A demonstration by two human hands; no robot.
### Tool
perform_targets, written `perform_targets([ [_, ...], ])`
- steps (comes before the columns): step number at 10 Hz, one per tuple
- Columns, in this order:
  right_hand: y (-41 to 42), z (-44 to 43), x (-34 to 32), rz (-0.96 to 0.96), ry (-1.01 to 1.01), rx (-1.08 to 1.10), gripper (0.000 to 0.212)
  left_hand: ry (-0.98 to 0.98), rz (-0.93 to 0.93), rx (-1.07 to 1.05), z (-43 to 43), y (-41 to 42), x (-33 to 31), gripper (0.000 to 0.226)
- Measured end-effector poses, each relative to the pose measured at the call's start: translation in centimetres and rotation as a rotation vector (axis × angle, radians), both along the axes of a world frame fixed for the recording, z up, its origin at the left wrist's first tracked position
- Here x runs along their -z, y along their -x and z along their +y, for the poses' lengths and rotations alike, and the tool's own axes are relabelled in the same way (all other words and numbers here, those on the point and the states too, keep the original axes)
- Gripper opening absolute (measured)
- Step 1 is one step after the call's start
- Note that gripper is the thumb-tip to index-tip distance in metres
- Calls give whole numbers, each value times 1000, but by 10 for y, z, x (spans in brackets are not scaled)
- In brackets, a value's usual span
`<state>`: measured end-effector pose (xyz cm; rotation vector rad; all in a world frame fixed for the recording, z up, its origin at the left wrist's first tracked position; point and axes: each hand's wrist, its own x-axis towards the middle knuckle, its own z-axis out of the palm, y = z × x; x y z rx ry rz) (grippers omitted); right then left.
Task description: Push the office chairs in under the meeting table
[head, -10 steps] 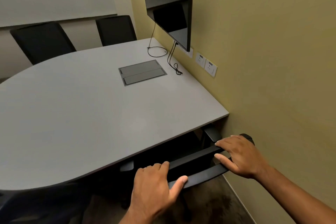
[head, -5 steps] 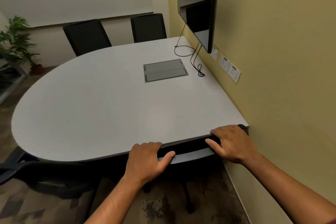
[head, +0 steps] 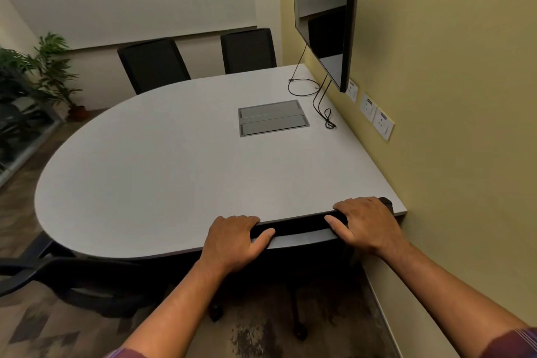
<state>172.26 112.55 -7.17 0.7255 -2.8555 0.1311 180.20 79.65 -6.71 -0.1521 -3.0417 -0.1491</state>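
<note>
A black office chair point(head: 296, 231) stands at the near edge of the grey meeting table point(head: 174, 171), its backrest top pressed against the table edge and its seat hidden beneath. My left hand point(head: 232, 241) grips the left part of the backrest top. My right hand point(head: 367, 222) grips the right part, close to the yellow wall. Two more black chairs point(head: 154, 64) point(head: 248, 49) stand tucked at the far side. Another black chair point(head: 75, 279) sits at the lower left, partly under the table's curved end.
A wall-mounted screen point(head: 325, 11) hangs above the table's right side, with cables point(head: 319, 99) trailing onto the top. A grey cable box lid point(head: 273, 118) is set into the table. Wall sockets point(head: 374, 116) line the yellow wall. A potted plant point(head: 55, 73) stands far left.
The chair has gone forward under the table with both hands on its backrest, which now meets the table edge. The view has shifted left and back.
</note>
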Motion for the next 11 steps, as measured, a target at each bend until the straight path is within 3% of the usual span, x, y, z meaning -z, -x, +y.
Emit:
perform_targets([
  [4, -2, -16, -13, -226, -59, 85, 118, -42, -65, 37, -2, -1, -3, 76],
  [5, 7, -33, -15, -363, -14, 171, 126, -117, -211, 55, -11, 6, -13, 84],
  [7, 11, -85, -30, -509, -25, 222, 116, -309, -457, -87, -54, 28, -17, 103],
  [8, 11, -109, -30, -498, -38, 213, 141, -235, -461, -93, -78, 35, -15, 99],
  [9, 19, -145, -30, -407, -51, 198, 150, -63, -334, -65, -115, 44, -21, 111],
  [10, 24, -171, -40, -341, -37, 171, 144, -50, -213, -47, -134, 56, -31, 131],
  [11, 40, -206, -58, -213, -33, 209, 136, -17, -14, -69, -158, 71, -53, 135],
])
